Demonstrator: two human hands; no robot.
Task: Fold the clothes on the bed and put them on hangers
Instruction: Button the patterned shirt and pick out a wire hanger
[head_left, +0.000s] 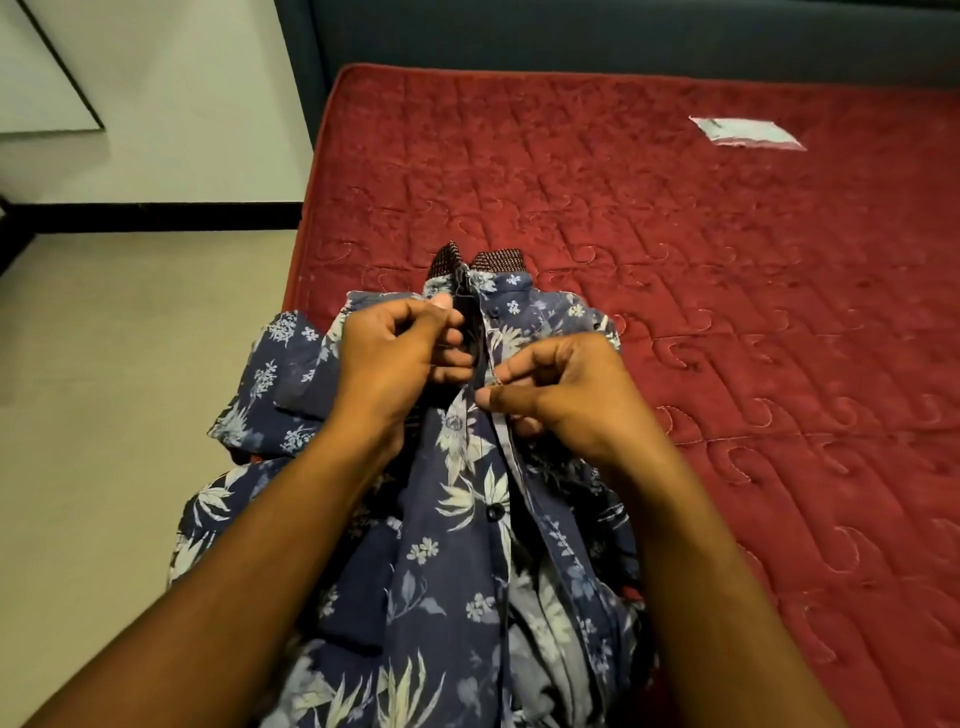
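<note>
Left hand (400, 345) and right hand (563, 397) each pinch the front edges of the floral shirt (457, 571) on the red mattress (675, 260); folding apparently unstarted, 0 hangers visible.

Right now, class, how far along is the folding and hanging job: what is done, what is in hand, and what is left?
Done: the floral shirt lies front-up on the red mattress, and one dark button looks fastened. In hand: the left hand and right hand pinch the front edges just below the collar. Left: folding and hanging; no hanger shows.
</note>
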